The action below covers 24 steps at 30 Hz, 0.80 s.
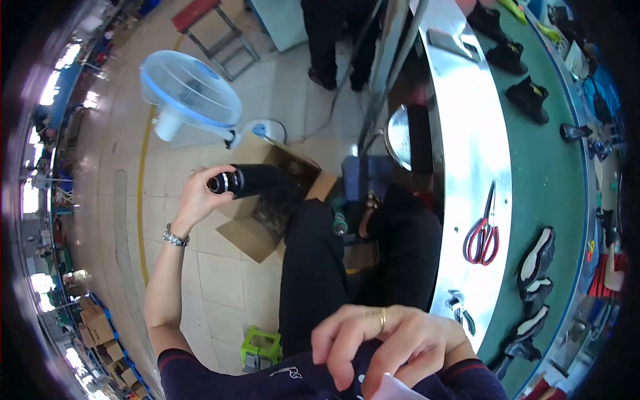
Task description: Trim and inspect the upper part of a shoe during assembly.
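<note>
**One black cylinder [260, 180] held over the carton [247, 240]**

The left hand [198, 198] grips the cylinder's end; the carton lies open beneath, with tiled floor [213, 283] reaching leftward. The right hand [403, 333] curls beside one white piece [393, 389]; whether gripping it, I cannot tell. Rightward, past its long edge, the metal desk [470, 133] carries one pair of scissors [485, 225], one pair of pliers [459, 307].

Floor [220, 280], left of legs [310, 267]: box [245, 239]; fan [190, 87] behind it, stool [195, 13] behind fan; small stool [262, 343] on the box's near side. Cylinder [257, 180] in left hand [200, 193], at the box's opening. Right: desk [477, 133] with scissors [485, 233], pliers [459, 310] nearer. Adjoining surface [543, 177], farther right: shoes [529, 100], far and near groups.
</note>
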Motion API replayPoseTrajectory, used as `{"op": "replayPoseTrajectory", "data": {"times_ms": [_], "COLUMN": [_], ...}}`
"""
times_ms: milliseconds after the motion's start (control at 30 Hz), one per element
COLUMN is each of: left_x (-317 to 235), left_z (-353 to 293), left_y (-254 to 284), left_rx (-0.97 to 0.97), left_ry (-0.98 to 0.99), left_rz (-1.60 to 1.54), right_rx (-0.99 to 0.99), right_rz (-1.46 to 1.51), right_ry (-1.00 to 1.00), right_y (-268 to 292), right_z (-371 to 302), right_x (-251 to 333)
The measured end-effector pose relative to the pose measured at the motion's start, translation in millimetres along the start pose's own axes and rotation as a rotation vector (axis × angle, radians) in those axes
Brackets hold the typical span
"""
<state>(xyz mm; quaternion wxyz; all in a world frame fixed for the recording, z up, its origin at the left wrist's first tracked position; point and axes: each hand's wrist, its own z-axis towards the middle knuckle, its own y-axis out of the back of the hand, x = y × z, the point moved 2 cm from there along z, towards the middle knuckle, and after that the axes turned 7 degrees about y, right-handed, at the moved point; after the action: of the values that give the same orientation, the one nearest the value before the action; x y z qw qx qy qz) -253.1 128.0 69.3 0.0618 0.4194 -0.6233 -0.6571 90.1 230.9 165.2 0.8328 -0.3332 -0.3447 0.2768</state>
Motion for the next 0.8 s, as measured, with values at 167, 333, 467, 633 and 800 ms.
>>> {"op": "replayPoseTrajectory", "data": {"times_ms": [167, 333, 467, 633, 800], "left_x": [-78, -162, -234, -287, -271], "left_z": [-46, -96, -112, -121, -116], "left_y": [62, 122, 144, 126, 56], "left_rx": [0.068, 0.115, 0.252, 0.275, 0.158], "left_ry": [-0.149, -0.243, -0.248, -0.504, -0.622], "left_rz": [0.139, 0.211, 0.218, 0.097, -0.613], "right_rx": [0.521, 0.535, 0.148, 0.066, -0.29], "right_rz": [-0.117, -0.561, -1.646, -1.773, -1.575], "right_ry": [-0.097, -0.234, -0.042, 0.079, 0.218], "right_y": [-44, -24, 6, 17, 22], "right_z": [-12, -12, 16, 3, -28], "right_x": [31, 44, 26, 38, 62]}}
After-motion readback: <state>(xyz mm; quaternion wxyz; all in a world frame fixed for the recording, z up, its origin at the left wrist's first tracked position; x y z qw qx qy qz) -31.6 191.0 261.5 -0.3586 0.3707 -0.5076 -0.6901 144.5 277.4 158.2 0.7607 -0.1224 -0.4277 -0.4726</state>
